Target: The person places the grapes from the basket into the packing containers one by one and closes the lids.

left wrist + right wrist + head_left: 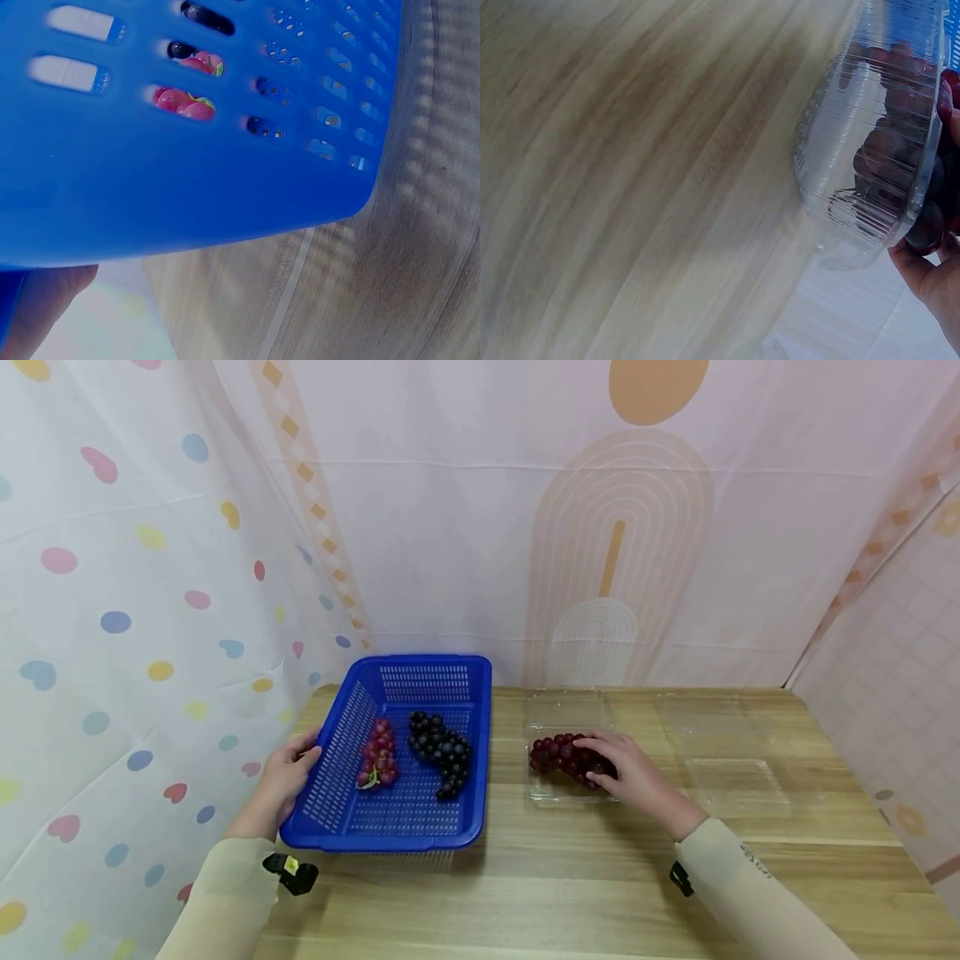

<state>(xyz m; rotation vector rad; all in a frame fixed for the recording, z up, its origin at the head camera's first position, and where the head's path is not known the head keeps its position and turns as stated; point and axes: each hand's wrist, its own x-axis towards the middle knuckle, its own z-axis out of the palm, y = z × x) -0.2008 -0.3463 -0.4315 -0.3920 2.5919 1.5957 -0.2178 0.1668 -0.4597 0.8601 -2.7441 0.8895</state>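
Observation:
My left hand (287,777) grips the left rim of a blue plastic basket (390,842), thumb over the edge. Inside the basket lie a bunch of pink-red grapes (380,752) on the left and a bunch of black grapes (442,750) on the right. Through the basket's slots, the left wrist view shows some pink-red grapes (186,103). My right hand (622,768) holds the right end of a dark red grape bunch (555,752), thumb and fingers around it. That bunch lies in a clear plastic clamshell box (536,789); its ribbed wall shows in the right wrist view.
A second clear plastic box (738,777) lies open to the right of my right hand. Both boxes and the basket are on a wood-grain table (555,893). A patterned curtain (450,543) hangs behind the table, and a dotted one (157,635) hangs on the left.

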